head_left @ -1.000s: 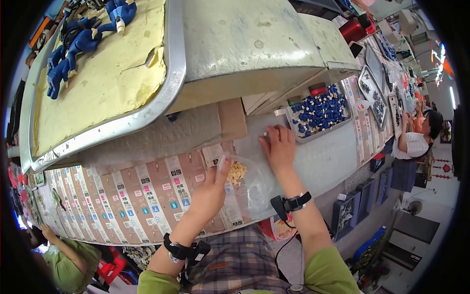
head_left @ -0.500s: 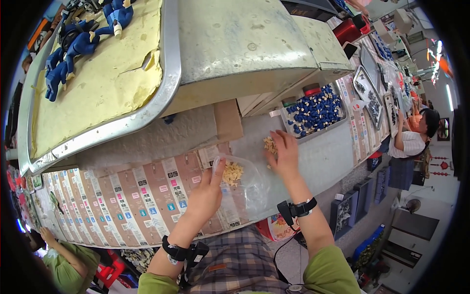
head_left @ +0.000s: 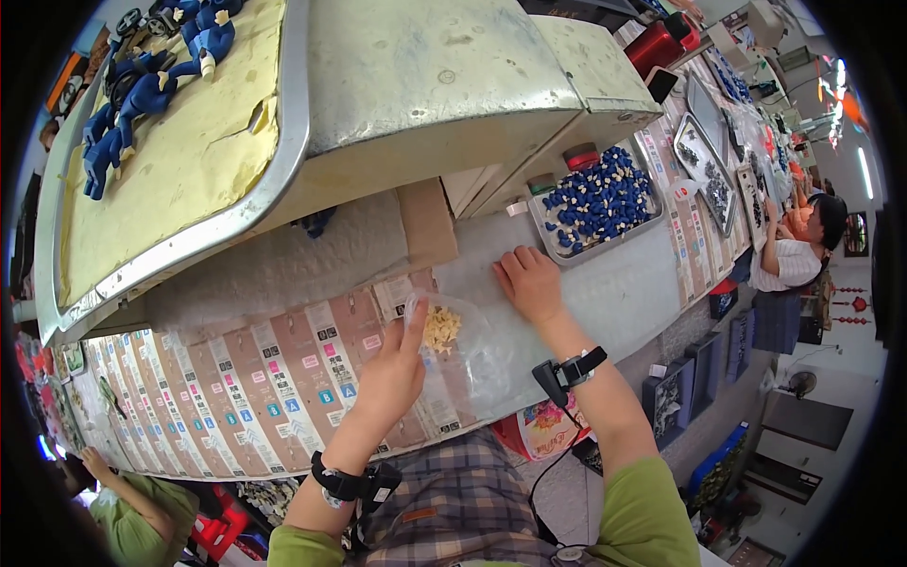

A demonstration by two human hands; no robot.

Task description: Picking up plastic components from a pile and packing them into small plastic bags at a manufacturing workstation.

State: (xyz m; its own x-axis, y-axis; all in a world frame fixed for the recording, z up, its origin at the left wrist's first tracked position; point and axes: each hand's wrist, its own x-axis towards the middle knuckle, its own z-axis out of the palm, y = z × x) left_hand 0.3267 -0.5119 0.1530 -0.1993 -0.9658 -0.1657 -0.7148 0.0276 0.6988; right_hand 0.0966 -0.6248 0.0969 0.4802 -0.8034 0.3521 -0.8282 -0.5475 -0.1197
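My left hand (head_left: 392,373) pinches the edge of a clear plastic bag (head_left: 477,354) lying on the bench. Small cream-coloured pieces (head_left: 441,329) are heaped inside the bag, beside my left fingertips. To the right, my right hand (head_left: 532,285) rests on the grey table sheet with its fingers curled down. Whatever is under those fingers is hidden. Just beyond my right hand stands a metal tray (head_left: 614,244) full of small blue-and-cream parts (head_left: 600,198).
A large metal housing (head_left: 425,76) overhangs the bench in front of me. On its yellow-covered top (head_left: 222,142) lie blue figures (head_left: 142,104). Co-workers sit at the right (head_left: 784,255) and the lower left (head_left: 132,510). A red container (head_left: 657,42) stands far right.
My right fingers, spread over cream pieces before, have curled inward and shifted slightly left; those pieces no longer show. My left hand still holds the bag. The whole view has shifted a little.
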